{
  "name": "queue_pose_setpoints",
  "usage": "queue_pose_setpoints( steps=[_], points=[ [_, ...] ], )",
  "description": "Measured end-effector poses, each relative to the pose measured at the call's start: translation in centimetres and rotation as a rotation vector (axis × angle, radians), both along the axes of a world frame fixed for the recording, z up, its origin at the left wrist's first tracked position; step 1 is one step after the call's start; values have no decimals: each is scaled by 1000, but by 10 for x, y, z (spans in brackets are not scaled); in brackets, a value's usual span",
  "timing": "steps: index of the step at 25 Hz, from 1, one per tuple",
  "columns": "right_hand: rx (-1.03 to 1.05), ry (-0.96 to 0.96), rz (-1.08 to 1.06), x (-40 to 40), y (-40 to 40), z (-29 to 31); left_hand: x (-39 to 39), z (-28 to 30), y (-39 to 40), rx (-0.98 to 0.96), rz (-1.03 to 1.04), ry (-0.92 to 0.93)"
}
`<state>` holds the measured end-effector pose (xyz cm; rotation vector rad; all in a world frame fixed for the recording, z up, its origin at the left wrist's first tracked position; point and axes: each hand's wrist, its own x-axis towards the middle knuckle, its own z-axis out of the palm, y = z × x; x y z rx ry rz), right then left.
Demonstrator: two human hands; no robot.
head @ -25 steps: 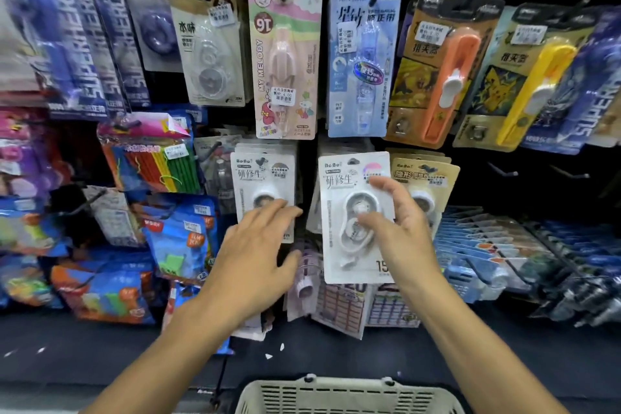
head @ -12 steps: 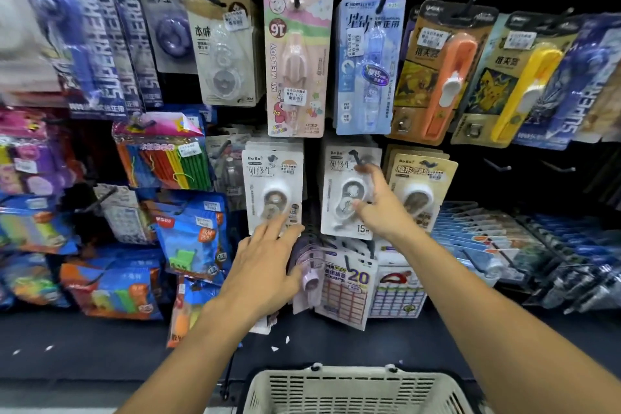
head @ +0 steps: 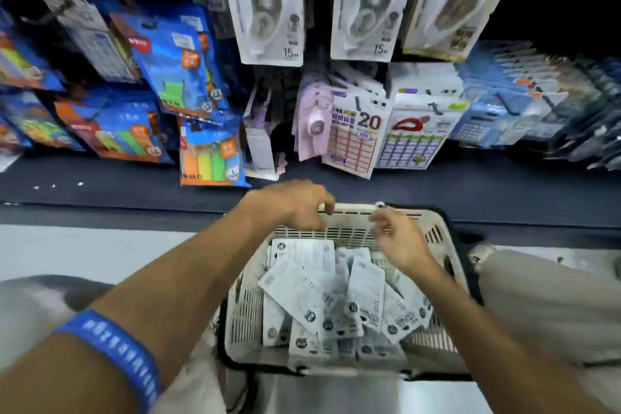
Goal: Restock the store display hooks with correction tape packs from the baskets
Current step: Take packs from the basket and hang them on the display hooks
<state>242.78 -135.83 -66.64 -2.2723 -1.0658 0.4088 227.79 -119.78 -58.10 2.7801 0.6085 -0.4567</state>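
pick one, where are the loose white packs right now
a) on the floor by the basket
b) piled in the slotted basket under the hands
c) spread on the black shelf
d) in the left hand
b: the white packs lie heaped inside the basket, under both hands, neither visibly holding one.

White slotted plastic basket (head: pixel 250 306) sits low centre, in front of the dark shelf ledge (head: pixel 470 191). Loose white correction tape packs (head: pixel 302 282) lie piled inside it, overlapping. Left hand (head: pixel 295 203) over the basket's far rim at left; right hand (head: pixel 400 239) just right of it, above the packs, apart from the left hand. Behind and above the basket, three carded correction tape packs hang side by side: left white card (head: pixel 265 3), middle white card (head: pixel 366 3), beige card (head: pixel 453 0) at right. Below them, number-grid sticker cards (head: pixel 356 138). Blue sticky-note packets (head: pixel 171 60) hang left. Stacked blue-white cards (head: pixel 524 101) at right.
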Motion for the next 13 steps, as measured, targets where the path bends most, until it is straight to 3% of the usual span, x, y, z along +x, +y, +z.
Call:
queue_pose_setpoints(
  steps=[2,4,6,9,11,13],
  points=[
    [-509,83,240,-34,-49,-79,-41,-86,-41,-143,108,153],
    [-703,60,413,-59,-84,-130,-86,-164,-83,-119,133,278],
    [-706,-18,457,-64,-106,-163,-111,-224,-113,38,52,340],
    [-711,-119,476,-59,-124,-198,-110,-272,-127,159,-63,306],
    [-747,-105,523,-53,-126,-218,-108,-290,-116,69,-43,324],
    [-702,50,534,-44,-118,-228,-102,-289,-84,-151,29,269]
  ],
)
